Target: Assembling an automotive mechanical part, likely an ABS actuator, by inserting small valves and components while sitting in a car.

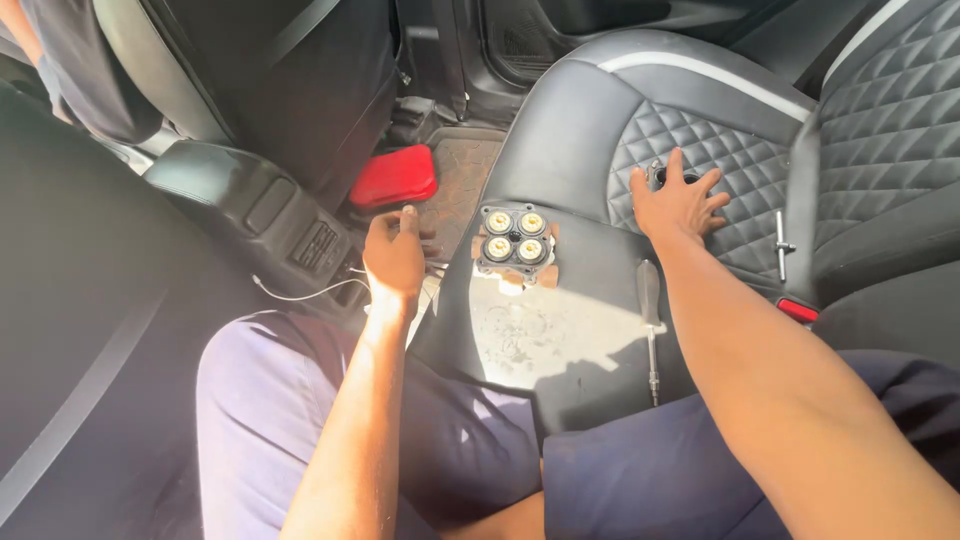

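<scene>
I sit on the back seat of a car. My right hand rests with fingers spread over a small dark metal part on the quilted black seat cushion. My left hand hangs over the seat's edge, fingers curled, close to a red case on the floor; whether it grips anything I cannot tell. A square grey block with several brass-ringed ports lies on the seat between my hands. A screwdriver with a dark handle lies on the seat under my right forearm.
A T-shaped metal tool lies against the seat back at the right. A red belt buckle shows beside it. The centre console with a white cable stands left. A brown floor mat lies ahead.
</scene>
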